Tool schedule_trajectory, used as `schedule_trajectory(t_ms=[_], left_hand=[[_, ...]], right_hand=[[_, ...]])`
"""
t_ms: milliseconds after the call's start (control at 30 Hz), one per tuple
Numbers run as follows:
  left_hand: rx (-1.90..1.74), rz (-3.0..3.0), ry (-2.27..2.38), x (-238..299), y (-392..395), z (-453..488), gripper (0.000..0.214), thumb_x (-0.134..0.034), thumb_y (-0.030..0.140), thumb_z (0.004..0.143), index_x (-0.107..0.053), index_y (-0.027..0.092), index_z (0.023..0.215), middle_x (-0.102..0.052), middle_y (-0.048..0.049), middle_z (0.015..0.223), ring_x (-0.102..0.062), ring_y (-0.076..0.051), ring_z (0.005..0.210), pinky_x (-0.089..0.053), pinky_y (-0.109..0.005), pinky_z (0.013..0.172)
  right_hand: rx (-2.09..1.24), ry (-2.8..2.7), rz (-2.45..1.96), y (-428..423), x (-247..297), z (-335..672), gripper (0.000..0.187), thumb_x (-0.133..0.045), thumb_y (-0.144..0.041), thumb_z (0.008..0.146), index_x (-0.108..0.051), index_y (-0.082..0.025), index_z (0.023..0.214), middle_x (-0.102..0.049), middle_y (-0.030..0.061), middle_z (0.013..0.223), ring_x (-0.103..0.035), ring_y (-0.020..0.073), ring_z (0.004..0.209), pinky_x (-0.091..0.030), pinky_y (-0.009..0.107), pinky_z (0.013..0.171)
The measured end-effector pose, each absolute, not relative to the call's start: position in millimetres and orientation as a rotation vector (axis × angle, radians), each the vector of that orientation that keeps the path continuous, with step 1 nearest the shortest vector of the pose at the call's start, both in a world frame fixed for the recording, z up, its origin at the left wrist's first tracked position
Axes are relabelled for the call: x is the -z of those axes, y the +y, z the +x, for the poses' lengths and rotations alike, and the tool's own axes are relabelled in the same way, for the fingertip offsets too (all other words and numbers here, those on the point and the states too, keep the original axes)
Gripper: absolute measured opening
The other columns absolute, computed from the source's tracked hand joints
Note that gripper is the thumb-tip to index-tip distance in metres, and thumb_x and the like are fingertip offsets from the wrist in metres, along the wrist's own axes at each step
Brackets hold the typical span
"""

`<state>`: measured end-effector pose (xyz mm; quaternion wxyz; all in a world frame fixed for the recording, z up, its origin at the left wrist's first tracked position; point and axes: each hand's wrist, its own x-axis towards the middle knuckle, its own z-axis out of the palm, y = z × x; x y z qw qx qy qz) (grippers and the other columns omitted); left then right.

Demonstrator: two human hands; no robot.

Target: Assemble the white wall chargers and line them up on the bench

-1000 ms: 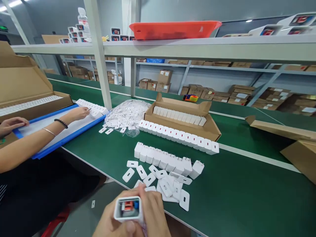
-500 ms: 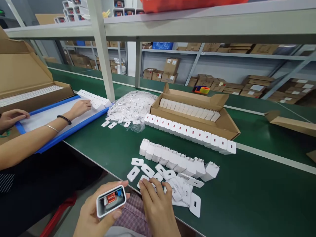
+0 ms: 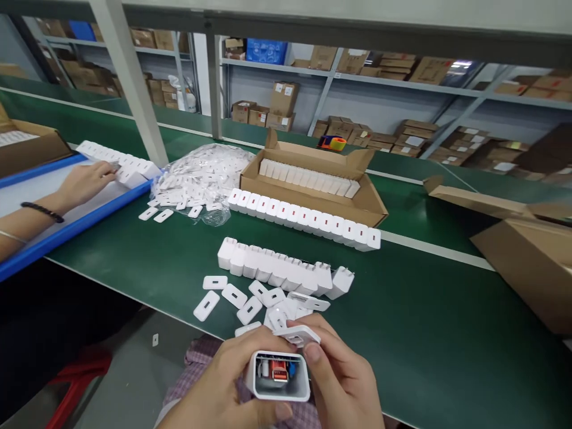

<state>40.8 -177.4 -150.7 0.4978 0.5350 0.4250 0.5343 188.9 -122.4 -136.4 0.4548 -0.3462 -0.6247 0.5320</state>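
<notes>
Left hand (image 3: 232, 375): fingers and thumb clamped round white charger housing (image 3: 286, 391), open end facing up toward wearer, red USB port (image 3: 280, 372) visible inside. Right hand (image 3: 344, 375): thumb and fingers pinching slotted cover plate (image 3: 298, 335), tilted, just above housing's far rim; contact unclear. Beyond hands, on green table (image 3: 424, 333): loose cover plates (image 3: 214, 282), then pronged chargers (image 3: 274, 267) in row. Co-worker's hand (image 3: 87, 183) over blue-edged tray (image 3: 67, 231), far left.

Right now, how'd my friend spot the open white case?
Start at the near edge of the green table. By it, the wearer's left hand holds the open white case. Unlike the row of white cases beyond, this one shows a red part and a blue part inside.
</notes>
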Motion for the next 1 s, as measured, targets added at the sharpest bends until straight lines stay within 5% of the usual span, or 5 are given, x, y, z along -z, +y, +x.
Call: schedule_trajectory(t_ms=[267,533,700,1000], left_hand=[[-1.059,1.363,1.013,139.6,-169.6,53.0,0.044,-0.071,0.058,0.082,-0.070,0.021,0.106,-0.068,-0.0034,0.097,-0.063,-0.020,0.086,-0.043,-0.023,0.075],[-1.019,1.284,0.957,134.8,-166.2,63.0,0.046,-0.069,0.058,0.082,-0.068,0.020,0.108,-0.069,-0.0036,0.097,-0.063,-0.022,0.088,-0.045,-0.025,0.078],[-1.028,1.246,1.072,148.8,-165.0,59.5,0.039,-0.064,0.058,0.087,-0.063,0.021,0.100,-0.061,0.0005,0.081,-0.051,-0.016,0.070,-0.036,-0.022,0.061],[-1.041,1.337,1.025,147.4,-158.0,57.3,0.035,-0.059,0.054,0.091,-0.057,0.019,0.095,-0.055,0.0021,0.075,-0.047,-0.015,0.066,-0.035,-0.022,0.060]], right_hand=[[-0.998,-1.555,-0.933,-122.9,124.8,218.2,0.010,-0.069,-0.031,0.090,-0.078,-0.027,0.088,-0.067,0.0019,0.079,-0.064,0.0130,0.067,-0.054,0.017,0.059],[-0.842,-2.069,-0.673,-113.9,108.6,227.8,0.046,-0.052,-0.003,0.093,-0.066,-0.029,0.128,-0.071,0.0037,0.099,-0.070,0.0132,0.084,-0.058,0.018,0.069],[-0.553,-2.000,-0.718,-108.5,106.5,233.6,0.039,-0.058,-0.004,0.091,-0.071,-0.028,0.119,-0.072,0.0013,0.086,-0.068,0.0137,0.073,-0.058,0.020,0.063],[-0.384,-2.106,-0.696,-121.9,104.9,230.7,0.029,-0.060,-0.001,0.090,-0.068,-0.020,0.109,-0.071,0.0037,0.087,-0.067,0.0140,0.076,-0.058,0.022,0.066]])
